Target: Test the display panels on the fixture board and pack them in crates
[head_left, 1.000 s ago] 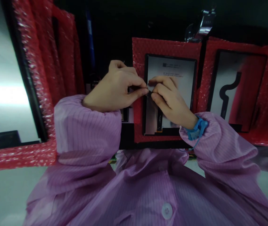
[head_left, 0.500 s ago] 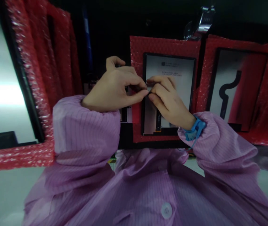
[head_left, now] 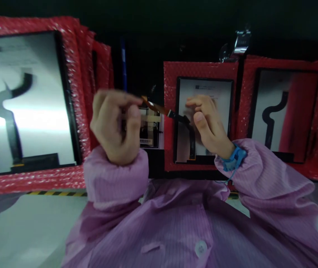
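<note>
From where I stand, the dark table (head_left: 147, 56) takes up the most room, with the worker's purple striped coat (head_left: 175, 223) at its six o'clock side. Taking the middle panel as the dial's centre, a big silvery left panel (head_left: 41, 134) lies at nine o'clock on red bubble wrap (head_left: 35, 182), a black ribbon curving over it. At three o'clock there's the right panel (head_left: 279, 80), also on red wrap with a curved ribbon, and then the middle panel (head_left: 217, 87) itself, on red wrap too. The left hand (head_left: 116, 124) is blurred, its grip narrow; an amber strip meets its fingertips, though I can't tell whether it's pinched. The right hand (head_left: 209, 123) hovers over the middle panel, grip wide and holding nothing. A shiny metal object (head_left: 241, 44) sits at one o'clock, a blue pen-like stick (head_left: 124, 67) towards ten. Smallest are the black ribbon cable (head_left: 192, 143), rising from the middle panel's six o'clock edge, and the amber strip (head_left: 160, 108), joined to its end and reaching towards ten.
</note>
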Demonstrator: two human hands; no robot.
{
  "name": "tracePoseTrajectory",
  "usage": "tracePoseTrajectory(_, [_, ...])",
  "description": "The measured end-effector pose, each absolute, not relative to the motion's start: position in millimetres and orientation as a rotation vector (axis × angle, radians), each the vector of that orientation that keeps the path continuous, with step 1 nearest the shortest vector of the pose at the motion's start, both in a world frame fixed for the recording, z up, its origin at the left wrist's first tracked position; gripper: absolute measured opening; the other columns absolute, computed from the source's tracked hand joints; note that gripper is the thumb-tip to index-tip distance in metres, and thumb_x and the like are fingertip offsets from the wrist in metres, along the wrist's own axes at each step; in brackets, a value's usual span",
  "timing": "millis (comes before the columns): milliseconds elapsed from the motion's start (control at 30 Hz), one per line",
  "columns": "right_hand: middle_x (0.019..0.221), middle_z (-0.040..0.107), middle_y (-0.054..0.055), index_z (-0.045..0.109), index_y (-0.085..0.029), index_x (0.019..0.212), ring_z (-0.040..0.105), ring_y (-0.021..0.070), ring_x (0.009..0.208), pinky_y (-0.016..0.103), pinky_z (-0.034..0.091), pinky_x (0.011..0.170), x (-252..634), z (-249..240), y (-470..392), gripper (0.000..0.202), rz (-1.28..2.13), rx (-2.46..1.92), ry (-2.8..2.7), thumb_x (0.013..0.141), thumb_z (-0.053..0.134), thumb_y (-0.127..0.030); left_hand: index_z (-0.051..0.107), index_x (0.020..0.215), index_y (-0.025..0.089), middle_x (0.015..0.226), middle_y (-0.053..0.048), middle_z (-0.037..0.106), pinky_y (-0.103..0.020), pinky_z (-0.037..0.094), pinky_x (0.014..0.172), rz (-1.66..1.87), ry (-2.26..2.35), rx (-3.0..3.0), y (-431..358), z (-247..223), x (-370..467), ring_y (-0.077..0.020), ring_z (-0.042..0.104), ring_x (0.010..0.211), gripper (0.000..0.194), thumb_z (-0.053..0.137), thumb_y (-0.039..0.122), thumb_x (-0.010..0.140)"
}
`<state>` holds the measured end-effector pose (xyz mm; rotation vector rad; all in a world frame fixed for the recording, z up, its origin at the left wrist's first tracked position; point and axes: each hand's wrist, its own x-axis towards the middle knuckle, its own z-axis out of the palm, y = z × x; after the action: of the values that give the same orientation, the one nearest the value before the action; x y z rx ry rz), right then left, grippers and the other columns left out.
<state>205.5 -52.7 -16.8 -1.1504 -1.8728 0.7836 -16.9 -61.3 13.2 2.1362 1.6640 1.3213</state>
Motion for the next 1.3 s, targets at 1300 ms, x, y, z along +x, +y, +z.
tracePoseTrajectory(1300, [0.128, 0.059, 0.021, 0.048, -0.006, 0.137, 0.052, 0.0359, 0.116, 0.055, 0.048, 0.1, 229, 3, -168, 0.05, 0.286, -2.069, -1.887, 0.099, 0.048, -0.038, 0.057, 0.133, 0.017, 0.112, -0.012, 0.068, -0.034, 0.053, 0.093, 0.969, 1.44, 2.401, -146, -32, 9, -0.0225, 0.065, 0.105, 0.04, 0.056, 0.013, 0.094])
